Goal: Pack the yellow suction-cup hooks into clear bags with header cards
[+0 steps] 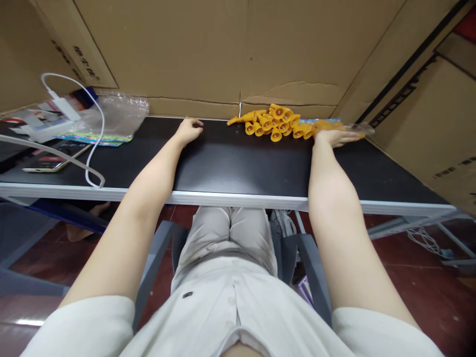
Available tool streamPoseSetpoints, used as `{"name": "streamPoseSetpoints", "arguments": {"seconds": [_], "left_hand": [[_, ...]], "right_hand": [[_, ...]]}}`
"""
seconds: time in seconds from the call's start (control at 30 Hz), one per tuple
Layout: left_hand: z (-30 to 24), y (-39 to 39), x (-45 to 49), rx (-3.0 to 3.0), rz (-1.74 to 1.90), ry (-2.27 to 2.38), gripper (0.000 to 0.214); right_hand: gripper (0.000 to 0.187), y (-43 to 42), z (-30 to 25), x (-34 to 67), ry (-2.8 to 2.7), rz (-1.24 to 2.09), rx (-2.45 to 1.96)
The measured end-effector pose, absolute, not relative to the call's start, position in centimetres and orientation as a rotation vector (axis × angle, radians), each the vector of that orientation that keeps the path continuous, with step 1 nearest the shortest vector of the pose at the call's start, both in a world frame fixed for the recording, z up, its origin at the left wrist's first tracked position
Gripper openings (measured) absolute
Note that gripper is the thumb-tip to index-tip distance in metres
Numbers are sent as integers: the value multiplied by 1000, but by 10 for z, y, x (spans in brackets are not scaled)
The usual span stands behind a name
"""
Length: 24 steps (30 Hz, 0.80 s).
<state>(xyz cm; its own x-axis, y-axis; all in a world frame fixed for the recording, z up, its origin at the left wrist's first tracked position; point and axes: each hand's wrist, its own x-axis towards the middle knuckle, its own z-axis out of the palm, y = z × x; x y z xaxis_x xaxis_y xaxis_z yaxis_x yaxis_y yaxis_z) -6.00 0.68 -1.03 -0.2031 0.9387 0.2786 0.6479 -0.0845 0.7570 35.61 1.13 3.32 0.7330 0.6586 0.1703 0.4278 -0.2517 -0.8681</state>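
Observation:
A heap of several small yellow-orange plastic pieces [277, 122] lies at the far edge of the black table [230, 163], against the cardboard wall. My right hand [336, 135] rests just to the right of the heap, fingers stretched toward a clear plastic bag [353, 127] that holds more orange pieces; I cannot tell whether it grips the bag. My left hand [189, 129] lies on the table to the left of the heap, fingers curled loosely, with nothing visible in it.
Cardboard sheets [208, 49] wall in the back and right. At the far left lie clear plastic bags [119, 116], a white charger with cable [74, 111] and a phone [52, 163]. The table's metal front edge [238, 200] crosses above my lap.

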Motion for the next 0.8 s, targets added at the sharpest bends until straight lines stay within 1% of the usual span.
{"name": "streamPoseSetpoints", "arguments": {"seconds": [0.1,0.23,0.37,0.47,0.67,0.8], "left_hand": [[-8,3,-57,1716,1177,1853,25],[-6,0,-55,1731,1119,1870,26],[-9,2,-56,1774,1055,1888,31],[-13,8,-59,1802,1058,1890,30],[-16,11,-62,1847,1037,1869,32],[-15,10,-60,1833,1043,1883,29]], "right_hand": [[50,3,30,350,-935,252,-2027],[62,5,18,359,-986,185,-2204],[70,18,12,369,-1000,206,-2258],[73,24,13,371,-994,224,-2270],[71,25,11,369,-966,169,-2284],[67,27,8,371,-993,131,-2308]]}}
